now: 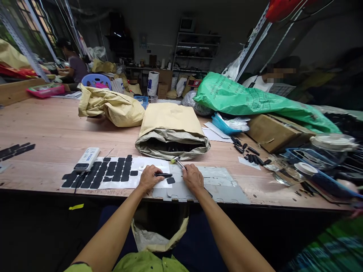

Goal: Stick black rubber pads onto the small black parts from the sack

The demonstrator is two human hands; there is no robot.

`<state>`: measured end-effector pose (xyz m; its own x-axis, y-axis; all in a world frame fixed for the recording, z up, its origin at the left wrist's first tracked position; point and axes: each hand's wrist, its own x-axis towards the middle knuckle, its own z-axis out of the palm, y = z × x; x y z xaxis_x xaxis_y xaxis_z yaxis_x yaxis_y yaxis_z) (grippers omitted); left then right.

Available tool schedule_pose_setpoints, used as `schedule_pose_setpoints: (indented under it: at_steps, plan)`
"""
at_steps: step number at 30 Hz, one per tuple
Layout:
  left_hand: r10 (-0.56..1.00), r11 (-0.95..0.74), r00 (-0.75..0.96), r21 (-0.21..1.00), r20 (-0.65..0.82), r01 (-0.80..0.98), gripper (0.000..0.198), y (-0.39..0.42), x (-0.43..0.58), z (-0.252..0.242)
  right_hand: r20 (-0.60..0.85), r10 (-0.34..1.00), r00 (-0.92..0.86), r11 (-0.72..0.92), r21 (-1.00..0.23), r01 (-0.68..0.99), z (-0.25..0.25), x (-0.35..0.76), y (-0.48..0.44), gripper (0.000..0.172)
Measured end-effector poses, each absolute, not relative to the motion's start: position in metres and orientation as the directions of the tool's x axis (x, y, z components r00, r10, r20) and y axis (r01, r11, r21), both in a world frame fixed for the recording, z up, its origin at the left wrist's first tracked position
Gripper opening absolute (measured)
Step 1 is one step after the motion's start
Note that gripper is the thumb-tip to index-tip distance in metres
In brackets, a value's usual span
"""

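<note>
My left hand (pixel 149 178) is closed on a slim black pen-like part (pixel 164 175) that lies nearly level just above the bench. A small hammer (pixel 179 164) with a yellowish end on its head is in my right hand (pixel 193 177), the fingers wrapped round its handle. Between the hands, one dark rounded square pad (pixel 171 180) lies on the edge of the white sheet. To the left, rows of similar black pads (pixel 117 169) cover a white sheet (pixel 138 163). Under my right hand is a grey board (pixel 218 183) with clear film over part of it.
An open paper sack (pixel 171 117) with dark contents lies ahead of my hands. A white electronic box (pixel 87 159) stands left. Loose black parts (pixel 249 153), a cardboard box (pixel 276 130) and a green sack (pixel 241 96) are right. Another sack (pixel 181 226) hangs open at my lap. Two people sit beyond.
</note>
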<state>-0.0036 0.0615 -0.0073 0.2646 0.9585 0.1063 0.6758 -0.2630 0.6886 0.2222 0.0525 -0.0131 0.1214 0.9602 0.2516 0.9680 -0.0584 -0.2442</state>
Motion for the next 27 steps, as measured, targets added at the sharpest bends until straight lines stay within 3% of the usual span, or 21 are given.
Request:
schedule_pose_setpoints:
  at_steps: [3,6,11,15,22,27]
  plan:
    - [0.963,-0.245,0.25,0.694,0.097,0.677,0.017,0.061,-0.003,-0.006,0.279,0.941,0.189,-0.055,-0.426,0.903,0.0,0.223,0.044,0.02]
    - [0.969,-0.218,0.233,0.706,0.078,0.674,0.016,0.061,-0.002,-0.007,0.36,0.926,0.116,0.128,-0.586,0.8,0.01,0.214,0.025,0.024]
    - [0.971,-0.218,0.224,0.719,0.088,0.66,0.017,0.062,-0.002,-0.011,0.356,0.935,0.001,0.27,-0.712,0.648,0.008,0.189,-0.007,0.034]
    - [0.972,-0.208,0.226,0.696,0.067,0.688,0.015,0.061,-0.002,-0.012,0.327,0.943,-0.056,0.284,-0.711,0.643,0.003,0.175,-0.016,0.037]
    - [0.974,-0.195,0.217,0.704,0.059,0.683,0.01,0.06,0.0,-0.009,0.354,0.931,-0.092,0.295,-0.579,0.76,-0.003,0.173,-0.019,0.039]
    - [0.975,-0.204,0.202,0.716,0.089,0.668,0.014,0.06,0.001,-0.013,0.39,0.921,-0.015,0.273,-0.616,0.739,-0.001,0.18,-0.019,0.038]
